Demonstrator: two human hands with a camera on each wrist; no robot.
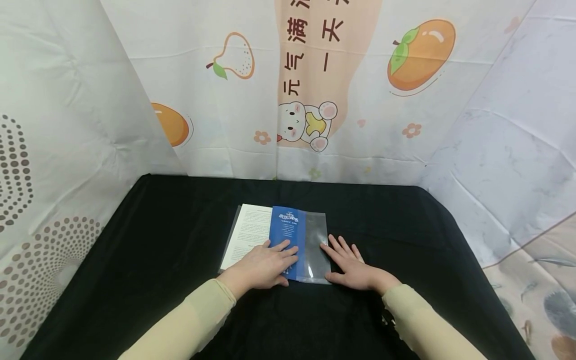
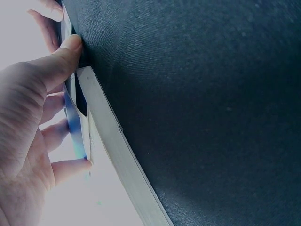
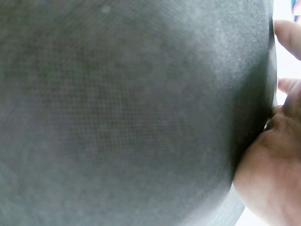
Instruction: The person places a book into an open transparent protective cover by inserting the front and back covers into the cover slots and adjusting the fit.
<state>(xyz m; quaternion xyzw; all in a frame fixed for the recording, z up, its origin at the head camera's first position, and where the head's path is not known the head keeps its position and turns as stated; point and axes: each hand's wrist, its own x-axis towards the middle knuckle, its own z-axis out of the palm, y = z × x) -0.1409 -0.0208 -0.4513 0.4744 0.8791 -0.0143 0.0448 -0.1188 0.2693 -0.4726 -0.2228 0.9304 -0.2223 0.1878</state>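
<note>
A book point(image 1: 250, 232) with a white printed page facing up lies on the black cloth. Its blue cover flap point(image 1: 286, 227) is folded out to the right, and a clear plastic book cover point(image 1: 316, 235) extends beyond it. My left hand point(image 1: 261, 266) rests across the flap with fingers spread. In the left wrist view, the thumb point(image 2: 66, 59) lies at the near edge of the flap, beside the thick page block point(image 2: 110, 134). At the plastic's right edge, my right hand point(image 1: 353, 270) lies with fingers extended, its fingertips touching that edge.
Black cloth point(image 1: 189, 225) covers the table around the book. Behind it hangs a white curtain point(image 1: 243, 115) with fruit and bear prints, and more fabric hangs along the left point(image 1: 67, 150) and right sides.
</note>
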